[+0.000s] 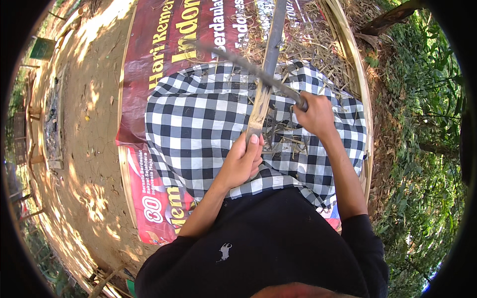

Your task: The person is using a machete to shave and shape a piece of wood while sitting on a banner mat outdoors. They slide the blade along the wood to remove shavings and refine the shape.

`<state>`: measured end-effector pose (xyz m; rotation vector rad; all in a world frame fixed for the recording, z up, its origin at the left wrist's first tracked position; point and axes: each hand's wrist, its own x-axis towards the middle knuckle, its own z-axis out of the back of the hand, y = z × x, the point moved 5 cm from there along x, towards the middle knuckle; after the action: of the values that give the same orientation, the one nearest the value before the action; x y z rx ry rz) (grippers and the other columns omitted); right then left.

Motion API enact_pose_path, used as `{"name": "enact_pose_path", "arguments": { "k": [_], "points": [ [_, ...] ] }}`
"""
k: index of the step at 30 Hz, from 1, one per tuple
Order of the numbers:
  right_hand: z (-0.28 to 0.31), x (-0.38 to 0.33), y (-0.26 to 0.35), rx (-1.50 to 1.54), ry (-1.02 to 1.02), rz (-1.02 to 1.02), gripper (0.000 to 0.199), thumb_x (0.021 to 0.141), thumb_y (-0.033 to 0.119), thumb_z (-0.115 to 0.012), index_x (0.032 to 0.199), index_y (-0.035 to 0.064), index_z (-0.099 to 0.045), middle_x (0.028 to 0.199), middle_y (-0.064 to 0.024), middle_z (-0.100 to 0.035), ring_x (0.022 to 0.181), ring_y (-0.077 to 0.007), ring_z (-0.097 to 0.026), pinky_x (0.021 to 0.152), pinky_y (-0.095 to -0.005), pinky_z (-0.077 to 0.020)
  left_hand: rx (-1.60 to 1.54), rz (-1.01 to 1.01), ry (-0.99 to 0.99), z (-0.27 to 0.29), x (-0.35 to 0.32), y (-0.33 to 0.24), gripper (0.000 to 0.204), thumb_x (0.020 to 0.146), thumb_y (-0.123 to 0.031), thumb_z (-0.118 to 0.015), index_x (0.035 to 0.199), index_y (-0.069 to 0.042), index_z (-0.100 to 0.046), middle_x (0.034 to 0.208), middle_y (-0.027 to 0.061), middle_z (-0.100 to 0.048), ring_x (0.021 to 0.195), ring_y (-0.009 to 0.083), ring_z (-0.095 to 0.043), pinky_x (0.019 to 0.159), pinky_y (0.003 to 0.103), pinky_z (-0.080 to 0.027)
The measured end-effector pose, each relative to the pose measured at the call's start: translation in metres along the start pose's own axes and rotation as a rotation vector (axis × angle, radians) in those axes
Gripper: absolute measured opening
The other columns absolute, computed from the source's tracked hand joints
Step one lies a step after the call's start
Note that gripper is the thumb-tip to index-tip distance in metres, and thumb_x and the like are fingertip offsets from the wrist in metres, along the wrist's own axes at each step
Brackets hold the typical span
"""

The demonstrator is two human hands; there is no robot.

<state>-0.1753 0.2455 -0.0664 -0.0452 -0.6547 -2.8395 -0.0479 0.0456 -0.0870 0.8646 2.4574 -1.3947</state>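
My left hand (241, 161) is closed around the near end of a long strip of wood or bamboo (258, 107), which points away from me. Its near stretch is pale and shaved, while the far stretch is dark grey. In my right hand (316, 116) is a long, narrow, dark blade-like tool (238, 60), gripped at its near right end. The tool crosses over the strip slantwise, and its far left end is blurred; whether it touches the strip I cannot tell. A black-and-white checkered cloth (194, 119) covers my lap beneath both hands.
Thin shavings (308, 39) lie scattered over the cloth and the red printed banner (136, 99) under me. A pale wooden edge (355, 59) runs along the right, with green plants (422, 99) beyond. Bare brown ground (94, 109) stretches to the left.
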Motion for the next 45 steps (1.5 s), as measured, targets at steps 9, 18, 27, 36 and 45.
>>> {"name": "enact_pose_path", "arguments": {
  "k": [9, 18, 27, 36, 45],
  "points": [
    [-0.008, -0.042, 0.029, -0.068, 0.117, 0.232, 0.023, 0.059, 0.02, -0.073, 0.075, 0.0072, -0.062, 0.062, -0.0128, -0.064, 0.06, -0.0363, -0.064, 0.061, -0.047, -0.0508, 0.012, -0.035, 0.041, 0.014, 0.006, -0.006, 0.035, 0.109, -0.04, -0.038, 0.108, -0.006, -0.046, 0.067, -0.0053, -0.03, 0.048, 0.0024, -0.024, 0.041, 0.021, -0.022],
    [-0.004, -0.041, 0.016, -0.054, 0.151, 0.131, 0.024, 0.06, 0.019, -0.073, 0.08, 0.0063, -0.065, 0.063, -0.0132, -0.065, 0.061, -0.0382, -0.063, 0.062, -0.0472, -0.0513, 0.084, -0.08, 0.099, 0.013, 0.005, -0.013, 0.035, 0.109, -0.041, -0.038, 0.108, -0.007, -0.046, 0.066, -0.0057, -0.031, 0.047, 0.0019, -0.025, 0.04, 0.021, -0.022],
    [-0.015, -0.018, -0.032, -0.019, 0.002, 0.326, 0.024, 0.056, 0.015, -0.071, 0.073, 0.0073, -0.055, 0.065, -0.0123, -0.06, 0.067, -0.0383, -0.058, 0.063, -0.0486, -0.0462, 0.372, -0.191, 0.044, 0.011, 0.011, -0.004, 0.033, 0.11, -0.036, -0.035, 0.107, -0.005, -0.046, 0.067, -0.0069, -0.032, 0.051, 0.0016, -0.027, 0.042, 0.021, -0.025],
    [0.027, 0.009, -0.181, -0.151, -0.258, -0.62, 0.019, 0.078, 0.016, -0.063, 0.081, -0.0013, -0.07, 0.072, -0.0244, -0.067, 0.07, -0.0396, -0.069, 0.066, -0.046, -0.0536, 0.021, 0.079, 0.006, 0.023, -0.022, 0.001, 0.033, 0.11, -0.04, -0.035, 0.109, -0.01, -0.047, 0.066, -0.0059, -0.029, 0.046, 0.0026, -0.023, 0.041, 0.022, -0.022],
    [-0.002, -0.037, -0.003, 0.008, 0.045, 0.074, 0.015, 0.064, 0.014, -0.072, 0.074, 0.0048, -0.064, 0.063, -0.016, -0.063, 0.06, -0.0387, -0.063, 0.059, -0.0469, -0.0499, -0.089, 0.026, 0.003, 0.021, 0.008, -0.013, 0.038, 0.108, -0.046, -0.036, 0.109, -0.009, -0.047, 0.065, -0.0052, -0.029, 0.045, 0.0026, -0.023, 0.039, 0.02, -0.02]
  ]
}}
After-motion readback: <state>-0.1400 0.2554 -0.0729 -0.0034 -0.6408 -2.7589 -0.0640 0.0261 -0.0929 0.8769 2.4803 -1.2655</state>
